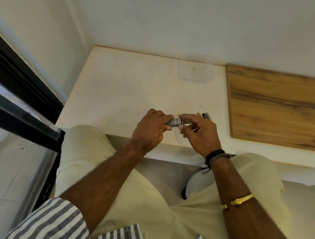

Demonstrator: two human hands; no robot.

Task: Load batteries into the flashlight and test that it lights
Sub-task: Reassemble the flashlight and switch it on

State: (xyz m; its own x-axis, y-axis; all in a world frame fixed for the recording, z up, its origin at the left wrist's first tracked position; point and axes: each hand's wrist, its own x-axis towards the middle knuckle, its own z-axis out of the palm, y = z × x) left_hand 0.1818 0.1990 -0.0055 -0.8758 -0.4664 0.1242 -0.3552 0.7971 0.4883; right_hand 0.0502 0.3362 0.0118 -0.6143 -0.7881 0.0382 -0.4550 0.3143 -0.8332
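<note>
The person sits at a white table (116, 94), and both hands are held just above its near edge. The left hand (151, 127) is curled around the body of a small silver flashlight (174, 122), which lies almost level and points to the person's right. Only its right end comes out of the fist. The right hand (200, 132) meets this end: the thumb and the first finger pinch it, and the other fingers are loosely bent behind. I cannot tell if this end is a loose cap or a fixed part of the flashlight.

Just behind the right hand, some slim cylinders (205, 115) with black and orange colour lie on the table. They are partly hidden, so I cannot say surely that they are batteries.

At the far side of the table, against the wall, stands 1 clear plastic container (195, 68). A wooden board (283, 107) covers the table on the right. The right arm wears a black bracelet (216, 156) at the wrist and a gold bangle (242, 199) further up. Both striped sleeves (56, 224) are rolled up.
</note>
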